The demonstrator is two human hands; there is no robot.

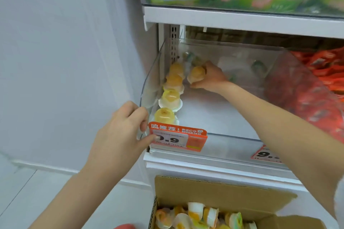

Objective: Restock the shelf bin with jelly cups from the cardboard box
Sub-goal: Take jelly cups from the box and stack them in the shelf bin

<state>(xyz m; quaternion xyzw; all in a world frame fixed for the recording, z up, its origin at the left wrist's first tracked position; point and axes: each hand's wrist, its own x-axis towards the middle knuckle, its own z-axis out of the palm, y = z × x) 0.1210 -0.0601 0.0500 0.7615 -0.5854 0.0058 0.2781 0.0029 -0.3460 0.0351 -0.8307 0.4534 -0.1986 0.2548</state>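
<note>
A clear plastic shelf bin [232, 135] sits on a white shelf, with several yellow and orange jelly cups [171, 96] lined along its left wall. My right hand [210, 78] reaches deep into the bin and grips an orange jelly cup [196, 75] beside that row. My left hand [124, 126] grips the bin's front left corner, its thumb on the orange price tag [186, 137]. Below the shelf an open cardboard box [219, 189] holds several more jelly cups [197, 214].
A neighbouring bin of red packets [320, 83] stands to the right. A white shelf board [242, 20] with colourful packaging on it hangs close overhead. A white wall [65, 52] is on the left, and a second price tag [266, 154] sits at the right front.
</note>
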